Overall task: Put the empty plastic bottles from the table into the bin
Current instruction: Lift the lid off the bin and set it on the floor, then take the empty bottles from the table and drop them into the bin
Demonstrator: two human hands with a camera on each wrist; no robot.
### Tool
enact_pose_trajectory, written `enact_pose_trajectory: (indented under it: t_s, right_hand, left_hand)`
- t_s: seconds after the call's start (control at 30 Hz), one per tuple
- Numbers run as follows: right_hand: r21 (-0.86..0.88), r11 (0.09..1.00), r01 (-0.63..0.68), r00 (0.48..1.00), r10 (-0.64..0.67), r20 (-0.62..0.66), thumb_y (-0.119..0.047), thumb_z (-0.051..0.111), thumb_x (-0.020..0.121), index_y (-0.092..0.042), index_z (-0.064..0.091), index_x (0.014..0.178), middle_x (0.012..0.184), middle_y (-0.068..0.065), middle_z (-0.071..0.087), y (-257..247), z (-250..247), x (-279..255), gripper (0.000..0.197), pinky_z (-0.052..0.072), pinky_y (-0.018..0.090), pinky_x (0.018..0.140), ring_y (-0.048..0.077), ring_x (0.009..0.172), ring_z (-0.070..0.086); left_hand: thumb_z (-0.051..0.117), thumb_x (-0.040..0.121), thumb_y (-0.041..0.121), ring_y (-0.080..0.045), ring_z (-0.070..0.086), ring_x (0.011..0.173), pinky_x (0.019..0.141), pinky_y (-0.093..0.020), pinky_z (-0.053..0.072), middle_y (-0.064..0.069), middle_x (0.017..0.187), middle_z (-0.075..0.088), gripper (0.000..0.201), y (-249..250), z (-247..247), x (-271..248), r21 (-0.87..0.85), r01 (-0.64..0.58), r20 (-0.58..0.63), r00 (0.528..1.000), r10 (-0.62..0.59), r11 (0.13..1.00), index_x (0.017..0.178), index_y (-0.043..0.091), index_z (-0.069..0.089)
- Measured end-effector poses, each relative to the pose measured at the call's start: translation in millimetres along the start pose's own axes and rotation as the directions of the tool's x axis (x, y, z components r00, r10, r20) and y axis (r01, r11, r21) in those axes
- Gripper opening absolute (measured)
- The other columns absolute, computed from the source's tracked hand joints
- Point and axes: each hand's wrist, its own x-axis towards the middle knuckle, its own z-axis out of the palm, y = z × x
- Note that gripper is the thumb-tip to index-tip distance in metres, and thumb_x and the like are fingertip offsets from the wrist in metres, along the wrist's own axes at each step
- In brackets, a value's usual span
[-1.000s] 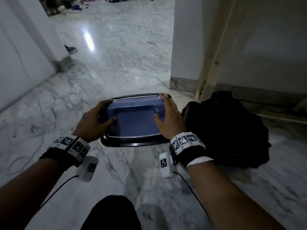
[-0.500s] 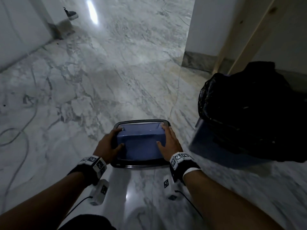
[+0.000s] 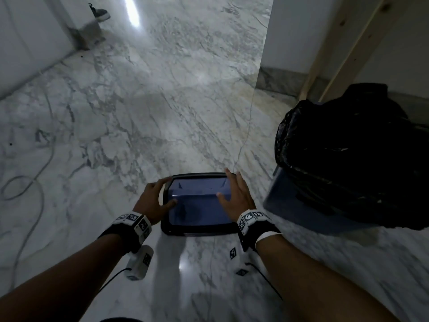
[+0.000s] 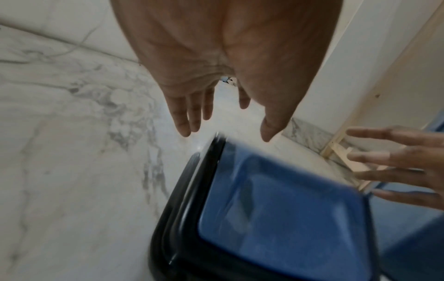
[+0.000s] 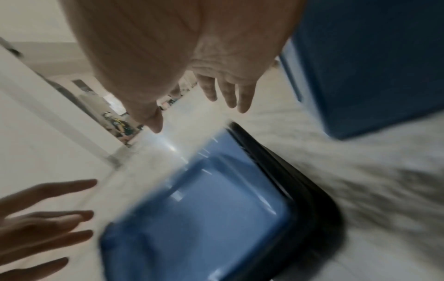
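A person's left hand [image 3: 153, 201] and right hand [image 3: 235, 197] hover with fingers spread and straight on either side of a blue lid [image 3: 199, 205] on the marble floor [image 3: 162, 101], gripping nothing. The lined bin [image 3: 348, 163] stands just beside, right. No bottles show; left lidless, the bin could spill if knocked.

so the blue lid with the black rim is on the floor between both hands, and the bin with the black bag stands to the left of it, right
Not quite. The bin with the black bag stands to the right of the lid, not the left, as the head view shows. The rest holds: the lid lies on the marble floor between the left hand and right hand.
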Motion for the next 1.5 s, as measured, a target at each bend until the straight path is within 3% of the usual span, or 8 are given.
enact_pose_trajectory:
  t_s: [0.13,0.27,0.5,0.67,0.8,1.03,1.3,1.5]
  right_hand:
    - [0.024,0.997,0.08,0.997,-0.079,-0.027,-0.044,0.051,0.09,-0.045,0.016,0.15,0.166,0.003,0.007,-84.7,-46.8,-19.3,0.069,0.023,0.051,0.119,0.026,0.152,0.014]
    - [0.097,0.986,0.138,0.99,-0.136,-0.026,-0.037,0.05,0.095,-0.041,0.022,0.15,0.165,-0.002,0.011,-185.8,-118.2,-56.1,0.062,0.026,0.045,0.12,0.021,0.152,0.014]
    - [0.085,0.976,0.201,0.974,-0.19,-0.121,-0.039,0.049,0.094,-0.039,0.026,0.149,0.161,-0.003,0.024,-336.8,-314.3,-126.9,0.06,0.029,0.037,0.117,0.018,0.148,0.024]
    - [0.07,0.981,0.182,0.961,-0.162,-0.225,-0.041,0.046,0.093,-0.037,0.031,0.147,0.157,-0.003,0.031,-389.4,-464.6,-169.9,0.057,0.033,0.039,0.116,0.017,0.145,0.03]
    - [0.045,0.988,0.148,0.949,-0.129,-0.289,-0.037,0.047,0.094,-0.032,0.036,0.146,0.155,-0.004,0.035,-397.0,-578.9,-194.3,0.054,0.032,0.036,0.116,0.017,0.144,0.032]
    - [0.025,1.0,-0.007,0.883,0.018,-0.468,-0.03,0.053,0.089,-0.028,0.043,0.14,0.146,-0.002,0.045,-350.5,-719.4,-206.1,0.052,0.042,0.036,0.108,0.019,0.135,0.044]
    - [0.023,0.982,-0.189,0.809,0.169,-0.564,-0.028,0.058,0.083,-0.026,0.047,0.137,0.146,0.001,0.044,-288.2,-788.0,-152.0,0.056,0.045,0.042,0.104,0.026,0.13,0.048]
    - [-0.034,0.948,-0.315,0.771,0.235,-0.592,-0.03,0.059,0.083,-0.038,0.034,0.144,0.161,0.002,0.024,-241.9,-809.2,-66.6,0.066,0.036,0.05,0.113,0.031,0.144,0.03]
  left_hand:
    - [0.074,0.082,0.04,-0.037,0.058,0.121,0.1,-0.045,0.049,-0.02,0.134,0.049,0.073,53.0,-65.7,-26.9,0.024,0.044,-0.057,0.997,-0.043,0.999,0.147,0.03,0.04]
    - [0.074,0.083,0.041,-0.034,0.055,0.124,0.098,-0.047,0.051,-0.016,0.135,0.047,0.07,129.6,-149.9,-63.1,-0.014,0.035,-0.057,0.998,-0.036,0.999,0.144,0.033,0.042]
    - [0.072,0.084,0.044,-0.025,0.053,0.127,0.103,-0.047,0.05,-0.009,0.136,0.047,0.065,316.1,-314.3,-127.9,-0.095,-0.06,-0.092,0.994,0.051,0.994,0.142,0.034,0.044]
    - [0.072,0.084,0.041,-0.023,0.056,0.122,0.097,-0.039,0.052,-0.008,0.134,0.048,0.061,462.4,-395.5,-153.6,-0.094,-0.153,-0.095,0.985,0.144,0.984,0.139,0.033,0.048]
    - [0.073,0.085,0.035,-0.025,0.056,0.121,0.093,-0.035,0.051,-0.008,0.133,0.047,0.054,567.9,-417.8,-161.1,-0.137,-0.223,-0.07,0.974,0.215,0.965,0.134,0.035,0.052]
    - [0.071,0.086,0.038,-0.028,0.055,0.124,0.098,-0.047,0.052,-0.008,0.137,0.044,0.055,708.6,-392.5,-139.1,-0.148,-0.33,0.034,0.94,0.338,0.932,0.136,0.031,0.051]
    - [0.072,0.084,0.039,-0.032,0.058,0.12,0.098,-0.049,0.053,-0.01,0.135,0.042,0.054,803.8,-337.9,-57.7,-0.142,-0.43,0.104,0.889,0.445,0.892,0.134,0.032,0.053]
    - [0.058,0.093,0.042,-0.039,0.046,0.133,0.103,-0.041,0.046,-0.016,0.151,0.029,0.047,862.7,-291.2,49.3,-0.083,-0.465,0.028,0.883,0.468,0.882,0.14,0.036,0.051]
